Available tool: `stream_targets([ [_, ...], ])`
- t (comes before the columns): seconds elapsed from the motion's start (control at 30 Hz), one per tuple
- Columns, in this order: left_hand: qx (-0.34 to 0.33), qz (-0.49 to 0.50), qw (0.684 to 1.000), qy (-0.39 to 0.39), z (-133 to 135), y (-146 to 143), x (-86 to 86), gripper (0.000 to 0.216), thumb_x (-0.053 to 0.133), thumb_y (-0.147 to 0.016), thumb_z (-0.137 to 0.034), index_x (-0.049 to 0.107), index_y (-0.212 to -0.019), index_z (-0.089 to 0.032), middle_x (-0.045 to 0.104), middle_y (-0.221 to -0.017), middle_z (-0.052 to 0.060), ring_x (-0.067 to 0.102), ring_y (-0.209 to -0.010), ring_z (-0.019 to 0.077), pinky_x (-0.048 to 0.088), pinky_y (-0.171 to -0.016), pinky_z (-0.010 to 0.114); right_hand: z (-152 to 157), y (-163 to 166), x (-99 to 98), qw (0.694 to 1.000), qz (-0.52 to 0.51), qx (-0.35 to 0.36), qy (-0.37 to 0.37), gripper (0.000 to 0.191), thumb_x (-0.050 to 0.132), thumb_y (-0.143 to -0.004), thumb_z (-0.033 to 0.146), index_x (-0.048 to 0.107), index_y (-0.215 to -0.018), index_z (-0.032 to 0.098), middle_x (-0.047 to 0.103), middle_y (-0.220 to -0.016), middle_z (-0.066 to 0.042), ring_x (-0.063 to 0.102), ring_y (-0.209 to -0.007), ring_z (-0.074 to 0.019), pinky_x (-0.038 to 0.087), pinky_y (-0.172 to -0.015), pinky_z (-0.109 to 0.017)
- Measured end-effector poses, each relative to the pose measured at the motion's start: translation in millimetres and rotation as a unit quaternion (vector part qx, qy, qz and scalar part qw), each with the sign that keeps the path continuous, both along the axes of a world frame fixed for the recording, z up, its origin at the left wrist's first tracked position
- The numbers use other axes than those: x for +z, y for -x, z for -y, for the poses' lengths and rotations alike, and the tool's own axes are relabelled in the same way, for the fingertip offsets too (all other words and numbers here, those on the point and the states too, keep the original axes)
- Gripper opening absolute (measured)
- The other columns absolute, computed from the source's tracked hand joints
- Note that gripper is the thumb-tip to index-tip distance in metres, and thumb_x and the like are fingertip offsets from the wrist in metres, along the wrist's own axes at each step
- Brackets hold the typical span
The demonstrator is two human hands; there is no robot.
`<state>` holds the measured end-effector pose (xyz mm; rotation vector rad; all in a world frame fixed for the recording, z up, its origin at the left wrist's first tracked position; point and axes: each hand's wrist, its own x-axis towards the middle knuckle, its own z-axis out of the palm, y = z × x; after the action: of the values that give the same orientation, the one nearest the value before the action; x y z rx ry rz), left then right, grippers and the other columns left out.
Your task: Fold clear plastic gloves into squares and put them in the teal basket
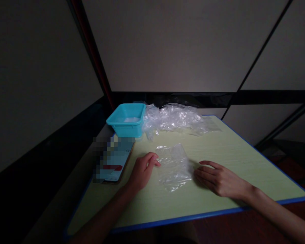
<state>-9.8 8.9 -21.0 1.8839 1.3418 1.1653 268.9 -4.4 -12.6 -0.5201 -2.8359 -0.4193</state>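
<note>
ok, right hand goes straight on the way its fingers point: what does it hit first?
Likely the near edge of the flat clear plastic bag, just beyond the right hand's fingertips; can't tell if they already touch.

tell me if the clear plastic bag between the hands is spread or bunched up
Spread out, though wrinkled: the bag lies on the table between the left hand and right hand, far corners showing.
</note>
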Motion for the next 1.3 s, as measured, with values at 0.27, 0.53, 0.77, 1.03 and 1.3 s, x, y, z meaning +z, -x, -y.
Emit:
stream_targets([
  [0.27, 0.001, 0.008, 1.0, 0.005, -1.4, -0.2, -1.0, 0.025, 0.037, -0.085, -0.032, 0.056, -0.076, -0.019, 0.068, -0.063, 0.001, 0.062, -0.064, 0.0177, 0.043, -0.067, 0.028, -1.7, -0.6, -2.6, 0.999, 0.017, 0.008, -0.033, 0.027, 0.038, -0.09, 0.011, 0.064, -0.089, 0.015, 0.067, -0.093, -0.008, 0.061, -0.079, -0.0177, 0.05, -0.074, -0.036],
  [0.53, 0.005, 0.008, 1.0, 0.01, -1.1, 0.2, 0.1, 0.025, 0.036, -0.085, -0.03, 0.056, -0.076, -0.019, 0.068, -0.062, 0.001, 0.063, -0.064, 0.0177, 0.043, -0.068, 0.028, -3.5, -1.4, -6.8, 0.999, -0.03, 0.003, -0.043, 0.027, 0.034, -0.089, 0.007, 0.061, -0.095, 0.01, 0.065, -0.106, -0.012, 0.06, -0.095, -0.0189, 0.052, -0.082, -0.031],
  [0.77, 0.001, 0.002, 1.0, 0.012, -1.1, 1.4, -1.0, 0.025, 0.036, -0.086, -0.03, 0.056, -0.077, -0.018, 0.068, -0.064, 0.002, 0.062, -0.066, 0.0185, 0.042, -0.069, 0.029, -8.4, -1.1, -6.6, 0.999, -0.026, 0.003, -0.03, 0.032, 0.029, -0.091, 0.007, 0.055, -0.11, 0.009, 0.061, -0.113, -0.011, 0.057, -0.102, -0.0183, 0.048, -0.089, -0.031],
  [1.03, 0.001, 0.003, 1.0, 0.007, -3.7, 2.1, -4.8, 0.025, 0.036, -0.086, -0.031, 0.056, -0.077, -0.018, 0.068, -0.063, 0.002, 0.063, -0.065, 0.0184, 0.043, -0.068, 0.029, -35.3, 7.9, -5.2, 0.994, -0.017, 0.033, -0.099, 0.022, 0.039, -0.09, 0.009, 0.059, -0.098, 0.011, 0.068, -0.089, -0.007, 0.06, -0.074, -0.0152, 0.05, -0.065, -0.03],
  [1.3, 0.018, 0.01, 1.0, -0.002, -3.6, 1.7, -5.1, 0.026, 0.036, -0.086, -0.031, 0.056, -0.075, -0.018, 0.067, -0.061, 0.001, 0.063, -0.063, 0.0173, 0.043, -0.066, 0.028, -49.0, 9.5, -10.7, 0.996, -0.045, 0.057, -0.043, 0.023, 0.038, -0.092, 0.014, 0.06, -0.098, 0.011, 0.067, -0.093, -0.008, 0.06, -0.085, -0.0167, 0.05, -0.071, -0.03],
])
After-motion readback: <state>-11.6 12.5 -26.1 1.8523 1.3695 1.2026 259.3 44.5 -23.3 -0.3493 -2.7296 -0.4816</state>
